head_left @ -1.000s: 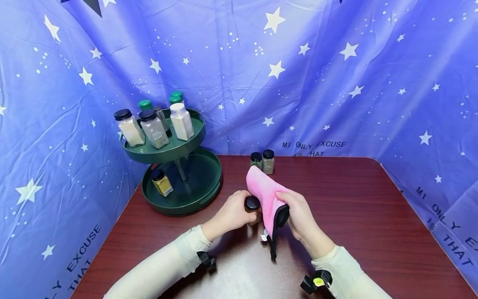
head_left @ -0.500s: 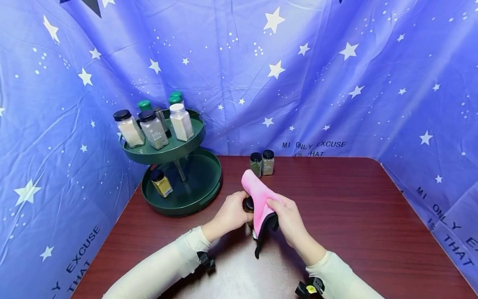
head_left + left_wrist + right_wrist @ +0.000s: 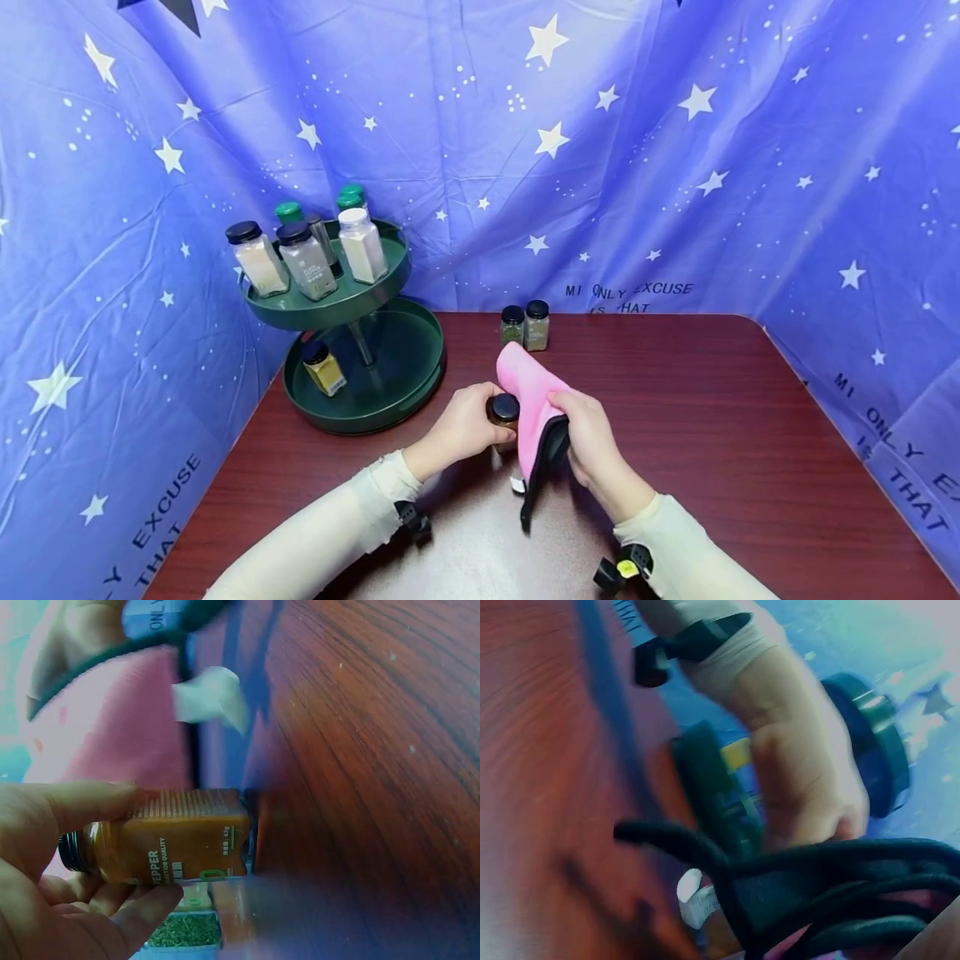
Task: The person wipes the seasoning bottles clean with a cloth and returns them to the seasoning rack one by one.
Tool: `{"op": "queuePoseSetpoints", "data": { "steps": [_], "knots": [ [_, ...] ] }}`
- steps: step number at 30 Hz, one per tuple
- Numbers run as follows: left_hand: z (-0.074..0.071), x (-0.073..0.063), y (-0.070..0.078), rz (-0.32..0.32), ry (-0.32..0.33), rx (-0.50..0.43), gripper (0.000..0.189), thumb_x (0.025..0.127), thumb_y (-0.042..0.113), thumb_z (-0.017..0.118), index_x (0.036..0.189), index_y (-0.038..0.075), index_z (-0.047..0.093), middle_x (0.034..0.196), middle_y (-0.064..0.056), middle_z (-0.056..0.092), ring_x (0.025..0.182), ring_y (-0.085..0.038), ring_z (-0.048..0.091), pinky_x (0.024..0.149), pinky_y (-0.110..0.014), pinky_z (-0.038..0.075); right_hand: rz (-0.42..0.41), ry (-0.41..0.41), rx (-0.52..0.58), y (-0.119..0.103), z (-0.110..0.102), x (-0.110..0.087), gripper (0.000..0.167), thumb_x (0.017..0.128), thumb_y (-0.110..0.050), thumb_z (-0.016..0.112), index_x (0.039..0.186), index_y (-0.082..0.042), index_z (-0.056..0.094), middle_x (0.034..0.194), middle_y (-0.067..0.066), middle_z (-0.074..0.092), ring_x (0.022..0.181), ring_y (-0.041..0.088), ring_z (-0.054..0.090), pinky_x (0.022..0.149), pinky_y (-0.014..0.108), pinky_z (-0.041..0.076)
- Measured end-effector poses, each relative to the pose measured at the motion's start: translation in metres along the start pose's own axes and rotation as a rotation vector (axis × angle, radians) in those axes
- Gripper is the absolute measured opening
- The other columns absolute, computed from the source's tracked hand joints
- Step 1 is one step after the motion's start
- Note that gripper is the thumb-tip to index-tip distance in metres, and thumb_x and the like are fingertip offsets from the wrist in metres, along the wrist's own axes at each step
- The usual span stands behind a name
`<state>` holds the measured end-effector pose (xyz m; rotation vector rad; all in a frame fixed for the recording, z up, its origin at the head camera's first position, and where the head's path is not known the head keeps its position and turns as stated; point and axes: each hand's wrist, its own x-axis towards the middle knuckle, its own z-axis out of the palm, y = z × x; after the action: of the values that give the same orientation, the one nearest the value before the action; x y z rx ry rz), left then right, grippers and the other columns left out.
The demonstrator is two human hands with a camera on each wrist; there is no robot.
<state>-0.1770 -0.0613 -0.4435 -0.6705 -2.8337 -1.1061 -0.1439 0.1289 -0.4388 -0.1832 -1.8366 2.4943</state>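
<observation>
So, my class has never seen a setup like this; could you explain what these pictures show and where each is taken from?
There is no robot, only a person working bare-handed. The wide picture comes from a camera on the head; the two close ones from a small camera on each wrist. The left hand holds an orange-brown spice jar marked PEPPER; the right hand grips a pink cloth with black edging. On the reddish-brown table stand a green-herb jar, another black-capped jar beside it, and a two-tier green stand with several jars up top and a yellow jar below.
</observation>
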Motion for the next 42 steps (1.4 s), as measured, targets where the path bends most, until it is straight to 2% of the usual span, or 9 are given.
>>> {"op": "queuePoseSetpoints", "data": {
  "steps": [6, 11, 17, 22, 26, 29, 32, 38, 42],
  "knots": [
    [-0.001, 0.001, -0.002, 0.004, -0.011, -0.013, 0.040, 0.069, 0.020, 0.093, 0.099, 0.011, 0.068, 0.092, 0.002, 0.072, 0.088, -0.015, 0.066, 0.080, -0.028, 0.053, -0.052, -0.070, 0.098, -0.016, 0.005, -0.008, 0.021, 0.097, 0.001, 0.050, 0.091, -0.007, 0.069, 0.081, -0.001, 0.068, 0.075, 0.008, 0.065, 0.070, 0.024, 0.056],
    [0.000, 0.002, -0.003, 0.023, -0.008, -0.036, 0.033, 0.070, 0.012, 0.090, 0.096, 0.011, 0.069, 0.088, 0.003, 0.072, 0.081, -0.013, 0.063, 0.077, -0.025, 0.052, -0.026, 0.003, -0.007, 0.004, 0.003, -0.001, 0.015, 0.094, -0.003, 0.055, 0.087, -0.005, 0.068, 0.078, -0.002, 0.066, 0.075, 0.009, 0.062, 0.072, 0.023, 0.054],
    [0.001, -0.001, -0.005, 0.008, -0.018, -0.054, 0.035, 0.069, 0.012, 0.092, 0.096, 0.011, 0.070, 0.087, 0.003, 0.072, 0.080, -0.010, 0.063, 0.074, -0.024, 0.052, 0.088, 0.037, -0.142, 0.029, 0.000, 0.005, 0.015, 0.094, -0.005, 0.056, 0.086, -0.007, 0.069, 0.082, -0.005, 0.063, 0.087, 0.010, 0.057, 0.082, 0.020, 0.048],
    [0.002, -0.001, -0.007, -0.005, -0.030, -0.065, 0.037, 0.068, 0.014, 0.093, 0.097, 0.012, 0.069, 0.089, 0.004, 0.072, 0.082, -0.010, 0.063, 0.077, -0.023, 0.053, 0.057, 0.050, 0.023, 0.017, 0.004, 0.000, 0.020, 0.095, -0.002, 0.055, 0.081, -0.009, 0.067, 0.080, -0.005, 0.063, 0.084, 0.009, 0.059, 0.081, 0.021, 0.051],
    [0.001, -0.001, -0.006, -0.020, -0.040, -0.069, 0.040, 0.069, 0.016, 0.094, 0.100, 0.012, 0.069, 0.092, 0.005, 0.072, 0.086, -0.010, 0.064, 0.079, -0.024, 0.053, 0.014, -0.017, 0.212, -0.004, 0.006, -0.005, 0.025, 0.097, 0.000, 0.048, 0.081, -0.008, 0.066, 0.081, -0.001, 0.064, 0.077, 0.007, 0.063, 0.072, 0.022, 0.055],
    [0.000, 0.000, -0.005, -0.016, -0.035, -0.069, 0.041, 0.068, 0.016, 0.094, 0.100, 0.012, 0.069, 0.092, 0.005, 0.072, 0.087, -0.010, 0.064, 0.079, -0.024, 0.053, -0.003, -0.051, 0.254, -0.009, 0.007, -0.005, 0.027, 0.098, 0.001, 0.046, 0.081, -0.007, 0.065, 0.081, -0.001, 0.064, 0.076, 0.008, 0.064, 0.069, 0.023, 0.056],
    [0.000, 0.002, -0.004, -0.003, -0.032, -0.067, 0.038, 0.068, 0.013, 0.092, 0.098, 0.012, 0.069, 0.090, 0.005, 0.072, 0.084, -0.010, 0.063, 0.078, -0.024, 0.052, 0.005, -0.015, 0.205, -0.002, 0.006, -0.002, 0.026, 0.098, -0.001, 0.048, 0.079, -0.009, 0.064, 0.081, -0.002, 0.064, 0.079, 0.007, 0.063, 0.073, 0.022, 0.055],
    [0.001, 0.003, -0.004, 0.012, -0.032, -0.060, 0.036, 0.069, 0.011, 0.091, 0.098, 0.010, 0.070, 0.089, 0.003, 0.072, 0.081, -0.011, 0.063, 0.076, -0.024, 0.053, 0.082, 0.078, -0.030, 0.025, 0.002, 0.006, 0.019, 0.096, -0.004, 0.055, 0.082, -0.010, 0.066, 0.088, -0.007, 0.063, 0.097, 0.007, 0.055, 0.093, 0.020, 0.043],
    [0.001, 0.002, -0.004, 0.007, -0.029, -0.065, 0.037, 0.068, 0.011, 0.091, 0.099, 0.009, 0.070, 0.090, 0.002, 0.072, 0.082, -0.011, 0.063, 0.078, -0.024, 0.053, 0.078, 0.065, -0.018, 0.025, 0.002, 0.005, 0.019, 0.095, -0.004, 0.055, 0.082, -0.010, 0.067, 0.088, -0.006, 0.064, 0.096, 0.007, 0.055, 0.093, 0.020, 0.044]
  ]
}}
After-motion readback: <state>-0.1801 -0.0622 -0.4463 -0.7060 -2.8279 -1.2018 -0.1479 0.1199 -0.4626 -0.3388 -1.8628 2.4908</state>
